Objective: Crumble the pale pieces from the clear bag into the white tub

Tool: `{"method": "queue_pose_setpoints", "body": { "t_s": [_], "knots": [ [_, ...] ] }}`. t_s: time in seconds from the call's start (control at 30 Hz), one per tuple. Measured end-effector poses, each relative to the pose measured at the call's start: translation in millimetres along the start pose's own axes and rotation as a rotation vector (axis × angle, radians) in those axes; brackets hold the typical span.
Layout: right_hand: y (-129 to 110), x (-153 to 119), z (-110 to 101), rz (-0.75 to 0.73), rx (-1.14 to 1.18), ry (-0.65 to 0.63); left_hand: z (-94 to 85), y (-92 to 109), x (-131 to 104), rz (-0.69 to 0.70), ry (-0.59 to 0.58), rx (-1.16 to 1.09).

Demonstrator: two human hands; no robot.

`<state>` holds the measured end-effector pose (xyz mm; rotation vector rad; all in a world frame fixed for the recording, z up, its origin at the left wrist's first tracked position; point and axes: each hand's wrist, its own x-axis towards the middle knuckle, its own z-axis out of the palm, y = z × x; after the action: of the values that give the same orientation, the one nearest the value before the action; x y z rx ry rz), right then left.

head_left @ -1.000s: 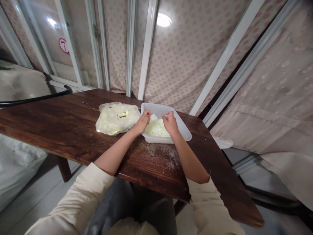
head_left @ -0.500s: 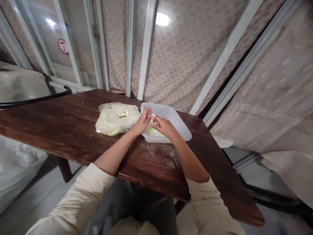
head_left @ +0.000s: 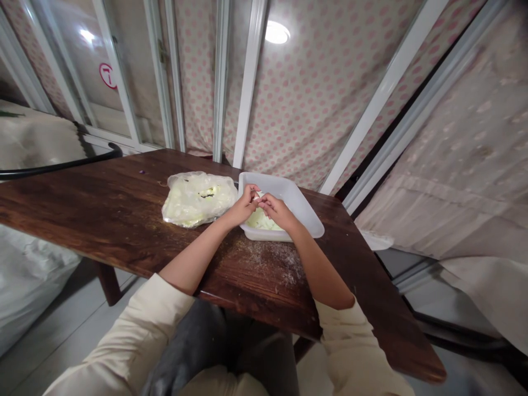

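Note:
Over a white plastic tub (head_left: 303, 212), my left hand (head_left: 246, 205) and my right hand (head_left: 275, 210) meet with fingertips close together. Both are closed around a small whitish piece (head_left: 258, 196), mostly hidden by the fingers; its kind is too small to tell. Pale green-white pieces (head_left: 262, 221) lie in the bottom of the tub beneath my hands. Just left of the tub is a clear plastic bag (head_left: 181, 201), filled with pale yellowish-green contents. A torn opening shows in its top, with a dark mark beside it.
The dark wooden table (head_left: 124, 220) carries scattered pale crumbs (head_left: 280, 264) in front of the tub. A black curved rail (head_left: 61, 168) borders its left side. Behind stand framed glass panels with a dotted curtain (head_left: 305, 110). A large whitish bag (head_left: 33, 286) is at the lower left.
My right fingers have closed in toward my left fingertips, where they were spread more before. The bag and tub stay in place.

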<state>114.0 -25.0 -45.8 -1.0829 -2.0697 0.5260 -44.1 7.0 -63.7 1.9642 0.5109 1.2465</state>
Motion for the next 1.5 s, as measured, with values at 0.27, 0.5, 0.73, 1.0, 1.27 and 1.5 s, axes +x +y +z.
{"method": "queue_pose_setpoints", "body": {
  "t_s": [0.27, 0.5, 0.73, 1.0, 1.27, 1.5],
  "knots": [
    [5, 4, -2, 0.047, 0.321, 0.035, 0.6, 5, 0, -0.122, -0.038, 0.010],
    [8, 2, -1, 0.014, 0.211, 0.021, -1.8, 8, 1, -0.078, -0.079, 0.046],
    [6, 3, -1, 0.005, 0.180, 0.007, -2.9, 7, 0, -0.076, -0.077, 0.036],
    [6, 3, -3, 0.032, 0.209, 0.017, -5.0, 4, 2, -0.018, -0.011, 0.180],
    [1, 3, -7, 0.046, 0.482, -0.012, -3.6, 3, 3, -0.023, 0.118, 0.118],
    [-2, 2, -9, 0.138, 0.596, 0.020, -1.3, 3, 3, -0.140, 0.225, 0.124]
  ]
}}
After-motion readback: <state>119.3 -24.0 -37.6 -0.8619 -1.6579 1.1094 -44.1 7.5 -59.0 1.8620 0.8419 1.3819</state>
